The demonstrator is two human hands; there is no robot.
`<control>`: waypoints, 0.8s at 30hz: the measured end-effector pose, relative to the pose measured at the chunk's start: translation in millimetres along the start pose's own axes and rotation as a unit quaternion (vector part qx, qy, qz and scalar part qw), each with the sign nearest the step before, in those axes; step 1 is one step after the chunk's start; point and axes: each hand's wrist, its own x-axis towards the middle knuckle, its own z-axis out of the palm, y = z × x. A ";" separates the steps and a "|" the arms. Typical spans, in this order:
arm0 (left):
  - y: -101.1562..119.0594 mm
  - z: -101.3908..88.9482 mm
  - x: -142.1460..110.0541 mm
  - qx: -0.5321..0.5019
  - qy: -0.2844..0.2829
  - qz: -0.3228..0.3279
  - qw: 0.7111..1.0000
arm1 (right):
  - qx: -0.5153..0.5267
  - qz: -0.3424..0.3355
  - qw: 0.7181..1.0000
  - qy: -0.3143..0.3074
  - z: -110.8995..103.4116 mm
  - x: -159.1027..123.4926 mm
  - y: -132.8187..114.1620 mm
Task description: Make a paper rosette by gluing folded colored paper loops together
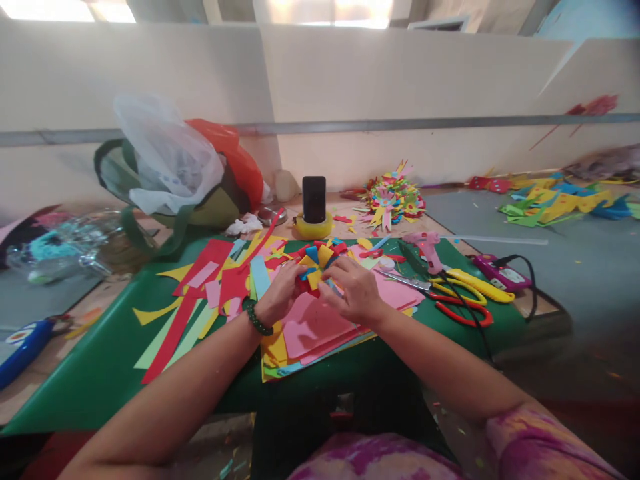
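Observation:
Between my two hands is a looped rosette (319,259) of red, blue and yellow strips, felt or stiff paper by the look of it. My left hand (281,293), with a beaded bracelet at the wrist, grips its left side with bent fingers. On the right side, the curled fingers of my right hand (356,288) pinch at it; the exact fingertip contact is partly hidden. Beneath lies a stack of pink sheets (320,327) with yellow and blue edges showing. Loose red strips (173,340) and other coloured strips spread to the left of my left hand.
A pink glue gun (426,248), scissors with red handles (465,313), a yellow-handled tool (483,287) and a purple power strip (500,272) lie right. A phone (314,199) stands behind my hands. Back left is a bag (200,203); a colourful cut-piece bundle (393,200) sits behind.

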 end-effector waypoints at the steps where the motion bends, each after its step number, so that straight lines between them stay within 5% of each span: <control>1: 2.2 2.3 -0.5 -0.008 0.001 -0.002 1.000 | -0.001 -0.016 1.000 0.010 -1.4 0.1 1.5; 5: 6.9 8.7 -2.6 -0.047 0.001 -0.005 0.999 | -0.060 -0.077 0.995 0.019 0.7 -0.3 5.3; 9: 7.5 6.7 -3.2 -0.032 -0.058 0.004 0.998 | -0.122 -0.096 0.988 0.008 4.8 -1.6 4.5; 14: 12.1 4.5 -4.1 -0.012 -0.072 0.005 0.997 | -0.067 -0.074 0.994 0.036 1.9 -1.2 5.6; 19: 16.8 8.7 -7.1 -0.003 -0.046 -0.030 0.998 | 0.112 0.116 0.984 0.072 1.7 2.2 13.6; 24: 15.5 11.1 -8.2 0.024 -0.054 -0.021 0.998 | 0.338 0.351 0.871 -0.057 10.0 5.9 24.1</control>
